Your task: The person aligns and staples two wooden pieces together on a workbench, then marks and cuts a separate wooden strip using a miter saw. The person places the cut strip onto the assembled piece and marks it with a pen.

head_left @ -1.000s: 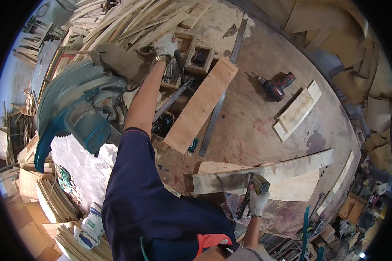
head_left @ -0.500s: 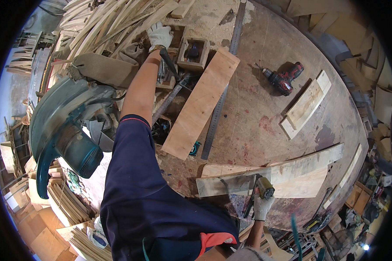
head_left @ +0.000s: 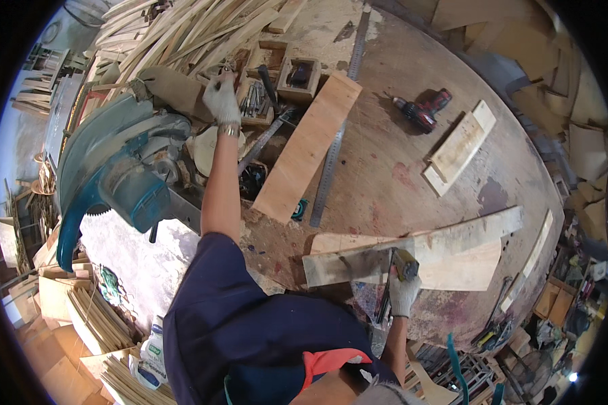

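My left hand (head_left: 221, 100), in a pale work glove, is at the far left beside the small wooden boxes. Its fingers are curled, with a small brownish thing at their tips that I cannot make out. My gloved right hand (head_left: 403, 295) grips a yellow and black nail gun (head_left: 406, 265), at the near edge of a long weathered board (head_left: 446, 236). Under that board lies a wider pale plywood piece (head_left: 466, 273). A flat plywood board (head_left: 309, 145) lies slanted between my arms, partly over a long steel ruler (head_left: 329, 179).
A teal circular saw machine (head_left: 132, 185) stands at the left. A red and black cordless drill (head_left: 422, 111) and two stacked wood strips (head_left: 461, 147) lie on the bench at the right. Wooden boxes (head_left: 297, 79) hold metal bits; thin wood strips (head_left: 175, 34) are heaped behind.
My left hand has drawn back and leftward from over the wooden box, and its fingers have gone from spread to curled. My right hand keeps the nail gun, which has tilted slightly.
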Demonstrator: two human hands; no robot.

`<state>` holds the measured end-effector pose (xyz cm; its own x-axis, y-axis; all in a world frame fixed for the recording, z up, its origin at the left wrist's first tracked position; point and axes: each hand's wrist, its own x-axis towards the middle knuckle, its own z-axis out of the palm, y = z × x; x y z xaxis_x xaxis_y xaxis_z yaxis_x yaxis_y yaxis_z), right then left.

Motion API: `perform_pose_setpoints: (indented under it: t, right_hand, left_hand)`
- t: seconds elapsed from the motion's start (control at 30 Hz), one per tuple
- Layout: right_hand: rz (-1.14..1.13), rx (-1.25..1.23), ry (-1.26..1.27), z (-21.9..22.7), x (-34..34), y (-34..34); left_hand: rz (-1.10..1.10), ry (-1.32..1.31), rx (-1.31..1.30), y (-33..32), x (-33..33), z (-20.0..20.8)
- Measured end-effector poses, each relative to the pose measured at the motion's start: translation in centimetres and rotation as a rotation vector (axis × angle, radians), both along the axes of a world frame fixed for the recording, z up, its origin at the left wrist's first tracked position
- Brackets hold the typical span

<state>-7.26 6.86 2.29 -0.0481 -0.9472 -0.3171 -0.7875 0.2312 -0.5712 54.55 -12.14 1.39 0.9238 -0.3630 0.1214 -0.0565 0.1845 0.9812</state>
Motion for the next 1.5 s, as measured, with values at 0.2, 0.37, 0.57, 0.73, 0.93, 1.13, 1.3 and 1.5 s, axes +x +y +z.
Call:
perform_pose_setpoints:
  t: [0.2,0.37,0.57,0.73,0.93,1.13,1.3,1.5]
  right_hand:
    - [0.070,-0.102,-0.129,-0.2,0.2,-0.7]
    - [0.071,-0.149,-0.157,0.0,0.3,-1.3]
    - [0.011,-0.149,-0.355,2.9,-1.7,-0.1]
    - [-0.101,-0.001,-0.885,5.6,-5.0,1.6]
    - [-0.201,-0.043,-1.295,6.1,-8.1,2.8]
    - [-0.029,0.069,-1.573,4.1,-11.2,3.1]
    - [0.070,0.054,-1.650,2.5,-12.6,2.6]
    - [0.030,0.041,-1.714,2.3,-13.3,2.9]
  left_hand:
    - [-0.241,0.377,-0.054,11.6,-11.4,1.1]
    - [-0.597,0.476,0.078,18.9,-23.5,0.3]
    - [-0.820,0.619,0.154,23.2,-35.2,1.6]
    - [-0.940,0.391,0.248,24.4,-42.4,5.5]
    - [-1.096,0.039,0.363,23.0,-49.3,10.4]
    - [-1.231,-0.267,0.473,21.7,-51.5,13.6]
    - [-1.315,-0.298,0.484,21.5,-53.2,15.3]
    - [-1.187,-0.467,0.474,22.5,-55.6,16.8]
